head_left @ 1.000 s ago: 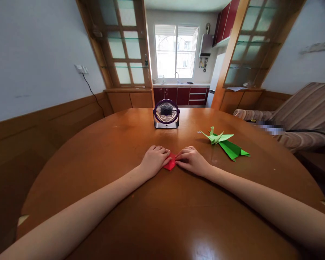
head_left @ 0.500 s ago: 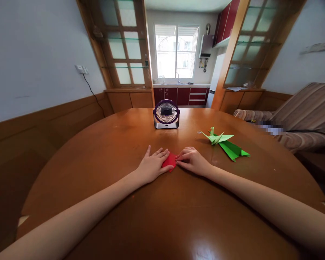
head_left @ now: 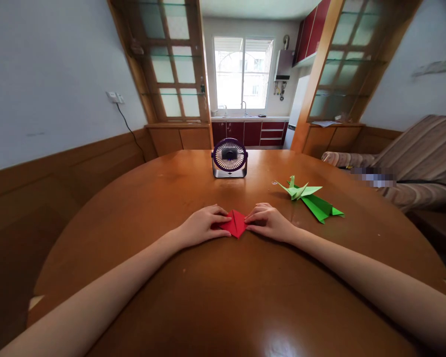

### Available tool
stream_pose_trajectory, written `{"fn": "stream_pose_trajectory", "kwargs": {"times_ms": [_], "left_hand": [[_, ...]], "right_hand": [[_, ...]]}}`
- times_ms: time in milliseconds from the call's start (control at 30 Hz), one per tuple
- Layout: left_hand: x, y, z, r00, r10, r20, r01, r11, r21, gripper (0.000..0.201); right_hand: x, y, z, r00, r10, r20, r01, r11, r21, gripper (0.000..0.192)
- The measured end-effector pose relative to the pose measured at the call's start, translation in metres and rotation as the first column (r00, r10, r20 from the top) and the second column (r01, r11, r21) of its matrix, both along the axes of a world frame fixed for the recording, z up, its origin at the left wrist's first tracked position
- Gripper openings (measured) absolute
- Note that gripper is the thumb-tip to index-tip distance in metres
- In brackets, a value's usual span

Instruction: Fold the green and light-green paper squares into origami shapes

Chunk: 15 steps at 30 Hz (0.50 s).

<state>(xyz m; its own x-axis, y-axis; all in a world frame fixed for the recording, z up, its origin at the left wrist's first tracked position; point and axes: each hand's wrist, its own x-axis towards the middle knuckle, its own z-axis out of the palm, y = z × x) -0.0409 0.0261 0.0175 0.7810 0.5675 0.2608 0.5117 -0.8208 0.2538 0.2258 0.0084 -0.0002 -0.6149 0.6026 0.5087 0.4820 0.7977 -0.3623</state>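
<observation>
Fingertips of left hand and right hand pinch red origami paper; uneven pressure toward 12 o'clock could skew the crease.

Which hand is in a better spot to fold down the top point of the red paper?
Probably the right hand: its fingertips sit beside the red paper near its top point, while the left hand lies flatter, pinning the paper's left side.

Red paper now more exposed
</observation>
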Motion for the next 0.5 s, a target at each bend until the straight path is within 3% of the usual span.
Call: {"fn": "stream_pose_trajectory", "kwargs": {"times_ms": [233, 400, 500], "left_hand": [[-0.0003, -0.0068, 0.0046, 0.994, -0.07, -0.083, 0.086, 0.973, 0.213, 0.041], [-0.0012, -0.0052, 0.0028, 0.992, -0.111, -0.053, 0.12, 0.97, 0.209, 0.035], [-0.004, -0.003, 0.0005, 0.992, -0.122, -0.017, 0.123, 0.978, 0.17, 0.032]], "right_hand": [[0.0021, -0.0033, 0.004, 0.999, -0.015, 0.039, 0.015, 1.0, -0.02, 0.021], [0.0025, -0.0043, 0.006, 0.984, 0.026, 0.174, -0.039, 0.997, 0.073, 0.022], [0.0013, -0.005, 0.0064, 0.979, 0.107, 0.174, -0.114, 0.993, 0.031, 0.024]]}}
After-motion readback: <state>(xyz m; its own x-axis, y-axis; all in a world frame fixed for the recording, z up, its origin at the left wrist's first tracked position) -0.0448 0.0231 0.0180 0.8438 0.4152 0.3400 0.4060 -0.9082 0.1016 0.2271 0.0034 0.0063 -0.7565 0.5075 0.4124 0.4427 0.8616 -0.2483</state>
